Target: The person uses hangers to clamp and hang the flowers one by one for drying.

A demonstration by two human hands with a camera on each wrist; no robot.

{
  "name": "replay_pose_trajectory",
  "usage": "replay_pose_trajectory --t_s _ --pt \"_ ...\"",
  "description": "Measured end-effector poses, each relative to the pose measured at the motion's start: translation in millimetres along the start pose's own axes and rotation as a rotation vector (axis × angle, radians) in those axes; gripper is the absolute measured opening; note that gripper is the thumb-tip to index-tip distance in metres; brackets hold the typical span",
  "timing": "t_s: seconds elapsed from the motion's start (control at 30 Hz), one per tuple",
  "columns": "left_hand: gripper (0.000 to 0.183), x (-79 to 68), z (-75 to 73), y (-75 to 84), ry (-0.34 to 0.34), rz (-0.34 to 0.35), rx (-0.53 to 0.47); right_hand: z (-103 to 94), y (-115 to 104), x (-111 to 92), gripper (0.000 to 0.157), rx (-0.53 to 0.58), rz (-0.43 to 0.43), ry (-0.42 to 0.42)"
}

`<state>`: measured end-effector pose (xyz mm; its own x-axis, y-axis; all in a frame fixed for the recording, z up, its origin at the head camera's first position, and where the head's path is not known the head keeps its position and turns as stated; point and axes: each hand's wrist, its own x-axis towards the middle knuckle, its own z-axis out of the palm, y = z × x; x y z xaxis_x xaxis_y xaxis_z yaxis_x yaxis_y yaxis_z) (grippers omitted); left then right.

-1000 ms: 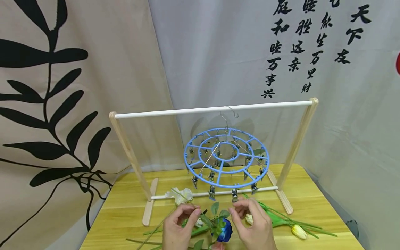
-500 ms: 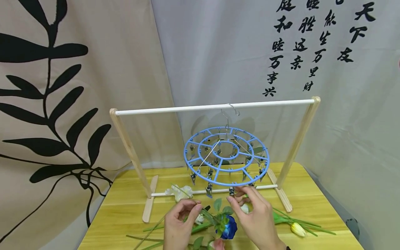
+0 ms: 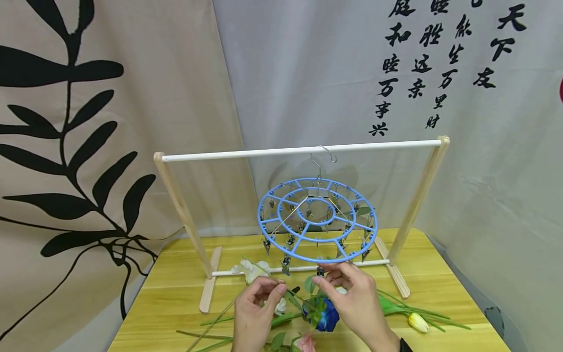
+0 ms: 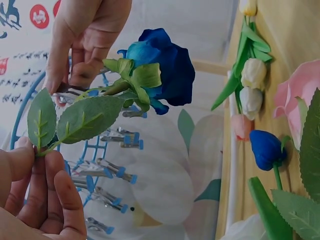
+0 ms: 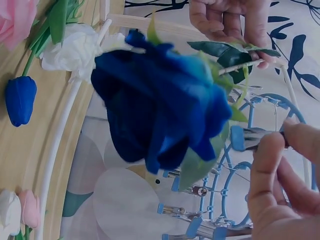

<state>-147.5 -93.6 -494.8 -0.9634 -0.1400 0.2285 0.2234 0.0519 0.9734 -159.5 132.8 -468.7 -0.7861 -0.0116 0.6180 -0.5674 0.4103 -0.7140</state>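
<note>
My left hand [image 3: 257,313] pinches the stem of a blue rose [image 3: 327,315] between thumb and fingertips, just by its leaves [image 4: 90,118]. The bloom leans to the right, under my right hand [image 3: 354,298]. A round blue clip hanger [image 3: 317,240] hangs above the hands, with metal clips dangling from its rings. At its near rim, my right thumb and fingers pinch one metal clip [image 5: 250,138] with blue tips. In the right wrist view the rose stands beside that clip, apart from its tips. Whether the clip's mouth is spread cannot be told.
A wooden stand with a white top bar [image 3: 246,155] carries the hanger. On the wooden table [image 3: 171,293] lie a white flower [image 3: 251,270], a pink rose [image 3: 304,343], a pale yellow tulip [image 3: 418,322] and several green stems. A printed curtain hangs behind.
My right hand has moved up and left to the near clip and pinches it. The hanger has turned slightly, its near clips shifting left. The blue rose has moved a little right and up.
</note>
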Motion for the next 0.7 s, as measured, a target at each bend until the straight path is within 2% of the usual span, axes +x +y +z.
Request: replay_pose_trajectory --t_s 0.13,0.33,0.53,0.7 --pt "0.006 1.3 0.8 -1.1 -0.008 0.011 -0.027 0.7 0 2 0.021 0.065 0.003 -0.017" --pt "0.005 2.3 2.7 -3.5 -0.018 0.042 -0.062 0.9 -4 2 0.019 0.208 0.119 -0.06" --pt "0.007 3.1 7.2 -3.2 -0.015 0.041 -0.087 3.7 -7 4 0.015 0.302 0.163 -0.042" --pt "0.007 4.1 11.4 -0.1 -0.013 0.042 -0.073 6.0 -10 6 0.013 0.327 0.183 -0.023"
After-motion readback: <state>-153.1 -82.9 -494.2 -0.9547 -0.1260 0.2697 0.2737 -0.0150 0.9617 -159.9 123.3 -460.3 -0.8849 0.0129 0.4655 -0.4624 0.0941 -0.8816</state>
